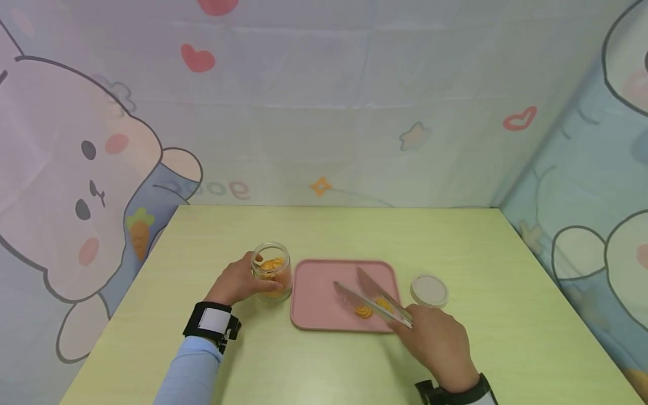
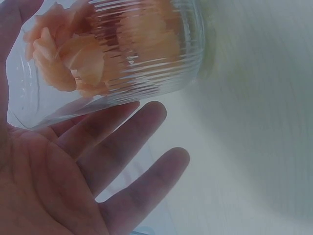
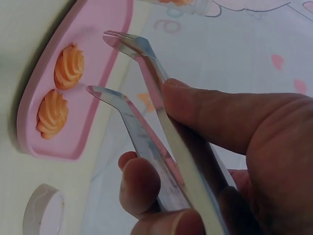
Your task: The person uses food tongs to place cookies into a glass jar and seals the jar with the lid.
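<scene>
My left hand (image 1: 238, 282) holds a ribbed glass jar (image 1: 275, 274) at the tray's left, thumb and fingers around its side. Inside the jar are several orange-yellow piped cookies (image 2: 83, 56); its mouth has no lid on it. In the left wrist view, some fingers (image 2: 129, 129) spread out below the glass. My right hand (image 1: 437, 343) grips metal tongs (image 3: 183, 152) with bent, toothed tips. The tips stand apart over the pink tray (image 1: 319, 292), with nothing between them. Two swirled cookies (image 3: 69, 66) lie side by side on the tray, near the tips.
A round whitish lid (image 1: 429, 291) lies on the table just right of the tray. The light yellow-green table (image 1: 329, 365) meets a cartoon-printed cloth backdrop (image 1: 329, 112) at its far edge and on the right.
</scene>
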Tool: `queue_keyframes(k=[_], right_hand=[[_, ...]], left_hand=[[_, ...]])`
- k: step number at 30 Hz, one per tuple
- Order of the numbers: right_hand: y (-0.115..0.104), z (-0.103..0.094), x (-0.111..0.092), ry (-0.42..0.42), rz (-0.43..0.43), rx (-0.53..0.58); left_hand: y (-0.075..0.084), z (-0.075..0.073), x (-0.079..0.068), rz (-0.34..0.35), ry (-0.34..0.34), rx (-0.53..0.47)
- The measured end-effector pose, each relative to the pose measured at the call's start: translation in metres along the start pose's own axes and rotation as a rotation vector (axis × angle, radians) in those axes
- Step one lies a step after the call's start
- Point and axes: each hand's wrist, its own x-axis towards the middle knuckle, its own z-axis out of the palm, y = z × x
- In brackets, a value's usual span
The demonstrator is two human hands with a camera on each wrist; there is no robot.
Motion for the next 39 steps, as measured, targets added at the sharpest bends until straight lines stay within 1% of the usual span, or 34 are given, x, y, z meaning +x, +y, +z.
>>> queue_keyframes(k=[6, 11, 15, 18, 21, 27, 33, 39], right_hand=[[0.001, -0.003, -0.003, -0.021, 0.007, -0.015], [0.004, -0.005, -0.007, -0.041, 0.032, -0.004], [0.007, -0.003, -0.008, -0.056, 0.046, 0.002], [0.009, -0.001, -0.008, -0.054, 0.039, -0.008], [0.009, 0.003, -0.007, -0.032, 0.024, -0.018], [0.008, 0.013, -0.004, 0.043, -0.015, -0.010], [0.006, 0.021, -0.001, 0.055, -0.003, 0.019], [0.003, 0.026, 0.002, 0.081, -0.009, 0.015]], left_hand=[[-0.001, 0.000, 0.000, 0.001, 0.001, 0.007], [-0.001, 0.000, -0.001, 0.000, 0.002, 0.007], [0.000, -0.001, -0.002, 0.001, 0.002, -0.001], [0.000, 0.000, -0.002, 0.002, 0.004, -0.002], [-0.001, 0.000, -0.001, 0.004, 0.004, 0.002], [-0.002, 0.001, 0.000, 0.006, 0.007, 0.003], [0.000, 0.000, -0.001, -0.002, 0.002, -0.004], [0.001, 0.000, -0.002, -0.004, 0.001, -0.005]])
